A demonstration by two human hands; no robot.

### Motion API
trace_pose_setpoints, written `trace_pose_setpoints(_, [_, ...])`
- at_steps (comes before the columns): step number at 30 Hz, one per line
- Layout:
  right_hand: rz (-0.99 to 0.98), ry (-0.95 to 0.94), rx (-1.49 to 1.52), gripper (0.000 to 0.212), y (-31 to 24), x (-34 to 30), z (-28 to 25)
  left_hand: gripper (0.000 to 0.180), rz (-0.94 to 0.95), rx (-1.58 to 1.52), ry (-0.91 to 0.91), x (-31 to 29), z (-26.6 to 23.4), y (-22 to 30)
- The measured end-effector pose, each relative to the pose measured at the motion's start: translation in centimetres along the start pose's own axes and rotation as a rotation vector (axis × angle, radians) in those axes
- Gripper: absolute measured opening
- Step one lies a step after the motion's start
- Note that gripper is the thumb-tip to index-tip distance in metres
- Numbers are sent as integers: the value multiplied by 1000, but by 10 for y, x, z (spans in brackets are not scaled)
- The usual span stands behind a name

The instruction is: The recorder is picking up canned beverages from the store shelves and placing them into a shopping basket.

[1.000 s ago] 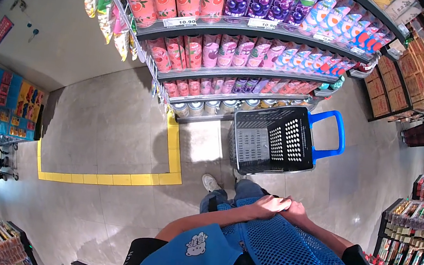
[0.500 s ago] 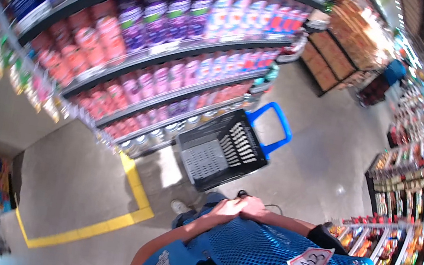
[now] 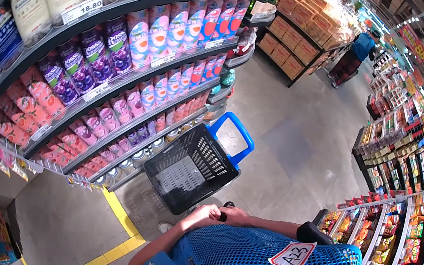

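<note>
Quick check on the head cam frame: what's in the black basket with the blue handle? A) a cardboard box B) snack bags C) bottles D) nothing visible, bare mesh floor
D: the black basket shows only its own mesh walls and pale floor panel, with no goods inside; its blue handle stands up at the far side, and the bottles stay on the shelves beside it.

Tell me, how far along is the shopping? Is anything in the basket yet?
Barely started, it seems. The black basket with the blue handle stands on the floor by the drink shelves, and what shows of its inside is bare. In hand: nothing; the left hand and right hand rest together in front of the body. The bottles and cans are on the shelves, none picked.
</note>
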State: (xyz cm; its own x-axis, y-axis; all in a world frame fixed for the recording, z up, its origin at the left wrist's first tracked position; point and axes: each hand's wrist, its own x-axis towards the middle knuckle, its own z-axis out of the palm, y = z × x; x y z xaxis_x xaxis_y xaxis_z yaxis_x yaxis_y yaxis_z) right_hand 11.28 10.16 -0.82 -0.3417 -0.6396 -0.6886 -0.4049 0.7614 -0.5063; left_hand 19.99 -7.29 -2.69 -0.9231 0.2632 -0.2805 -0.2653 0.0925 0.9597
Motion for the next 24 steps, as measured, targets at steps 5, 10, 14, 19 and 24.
trace_pose_setpoints(5, [-94, -5, 71, 71, 21, 0, -7, 22, -105, -133, -305, 32, -9, -45])
trace_pose_setpoints(10, [-201, -61, 111, 73, 70, 19, 10, 27, -6, -204, -350, 43, 0, -44])
trace_pose_setpoints(14, [-243, -143, 277, 68, 54, -3, -9, 35, 106, -174, -377, 55, 8, -60])
trace_pose_setpoints(19, [-60, -153, 273, 65, 46, -35, -28, 47, 110, -102, -377, 54, 9, -52])
trace_pose_setpoints(24, [87, -226, 164, 56, 34, -36, -36, 45, 93, -187, -441, 55, 15, -61])
